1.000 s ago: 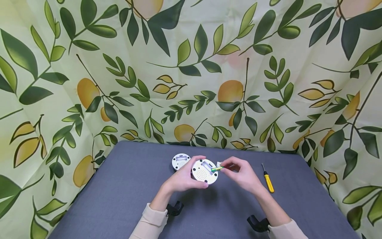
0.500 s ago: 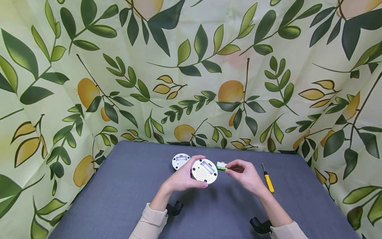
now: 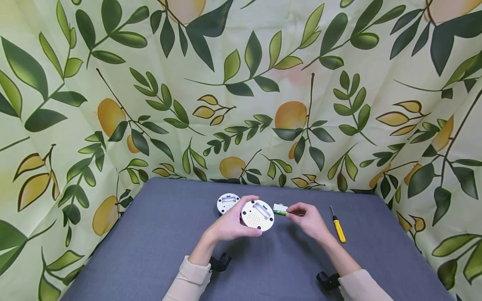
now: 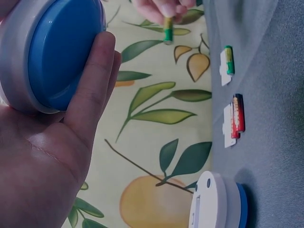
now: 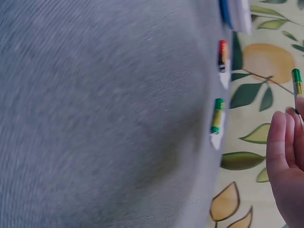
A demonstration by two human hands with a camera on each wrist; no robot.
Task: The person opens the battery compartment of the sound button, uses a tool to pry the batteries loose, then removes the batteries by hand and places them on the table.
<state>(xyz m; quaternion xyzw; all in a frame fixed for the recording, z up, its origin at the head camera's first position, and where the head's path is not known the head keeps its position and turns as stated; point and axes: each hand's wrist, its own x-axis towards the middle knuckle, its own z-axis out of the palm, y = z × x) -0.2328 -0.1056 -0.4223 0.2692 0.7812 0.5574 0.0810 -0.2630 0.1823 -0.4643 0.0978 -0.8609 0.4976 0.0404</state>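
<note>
My left hand (image 3: pixel 231 223) grips a round white device (image 3: pixel 257 215) by its edge, well above the table. Its underside, with an open battery compartment, small dark feet and speaker holes, faces me in the head view; the left wrist view shows its blue top (image 4: pixel 66 52). To the right, my right hand (image 3: pixel 309 219) pinches a green-and-gold battery (image 4: pixel 168 31) between thumb and fingers, apart from the device. The right wrist view shows this battery (image 5: pixel 297 81) sticking up past the fingertips. A small white cover (image 3: pixel 280 207) lies just beyond on the table.
A second white device (image 3: pixel 227 202) lies underside up behind my left hand. In the left wrist view, another green battery (image 4: pixel 230 60) and red batteries (image 4: pixel 238 114) lie beside white covers. A yellow-handled screwdriver (image 3: pixel 339 230) rests at right on the grey table (image 3: pixel 169 234).
My right hand has drawn the battery away from the device's compartment, rightward, and now sits near the white cover. The left hand and its device have barely moved.
</note>
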